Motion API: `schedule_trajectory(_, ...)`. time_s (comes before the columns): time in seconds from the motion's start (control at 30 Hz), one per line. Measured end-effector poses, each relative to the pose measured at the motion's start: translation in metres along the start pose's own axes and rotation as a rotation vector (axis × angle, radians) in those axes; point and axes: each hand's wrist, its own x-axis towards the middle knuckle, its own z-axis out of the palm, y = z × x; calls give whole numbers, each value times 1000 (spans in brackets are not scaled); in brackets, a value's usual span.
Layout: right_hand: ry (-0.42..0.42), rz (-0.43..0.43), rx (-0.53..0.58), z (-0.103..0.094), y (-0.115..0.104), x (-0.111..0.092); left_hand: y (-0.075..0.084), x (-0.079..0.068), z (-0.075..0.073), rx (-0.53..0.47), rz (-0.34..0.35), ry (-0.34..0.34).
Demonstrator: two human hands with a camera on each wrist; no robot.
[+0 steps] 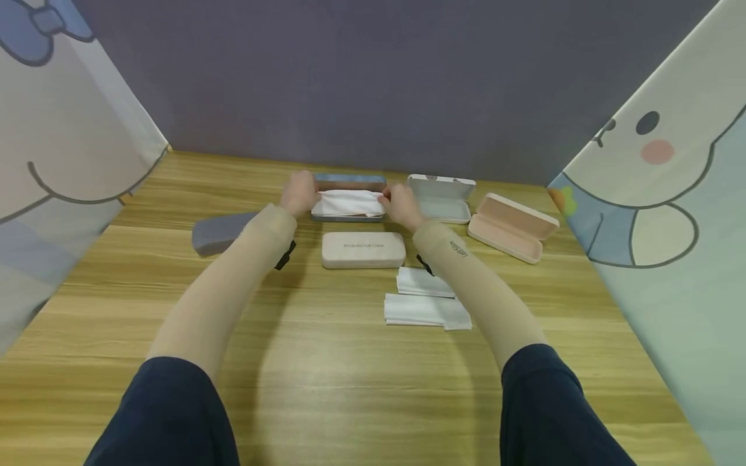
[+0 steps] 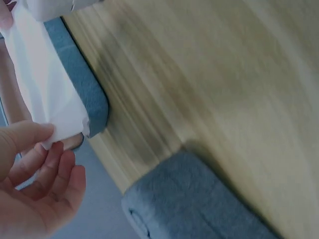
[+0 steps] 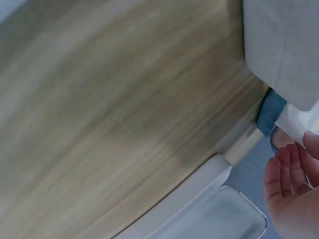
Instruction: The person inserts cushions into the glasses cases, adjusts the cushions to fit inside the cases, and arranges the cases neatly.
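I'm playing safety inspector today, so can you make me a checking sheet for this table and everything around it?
Surface: wood-grain tabletop.
Job's things: white cloth, stretched over the base of an open blue eyeglass case.
Clutter: closed white eyeglass case with lettering, closed gray eyeglass case, open white eyeglass case, open pink eyeglass case, two folded white cloths.
Hands: left hand pinches one end of the stretched cloth; right hand pinches the other.
Cables: nothing seen.
Surroundings: plain dark backdrop behind, cartoon-printed panels on both sides.
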Motion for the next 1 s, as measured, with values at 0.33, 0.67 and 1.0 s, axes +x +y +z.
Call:
schedule_trajectory(0.33, -52, 37, -41, 8, 2, 6, 1, 3, 6, 7, -144, -31)
schedule_trajectory(0.67, -96, 44, -155, 12, -6, 5, -4, 4, 21, -1, -191, -4)
schedule_trajectory(1.0, -125, 81, -146, 8, -7, 9, -6, 8, 19, 9, -199, 19)
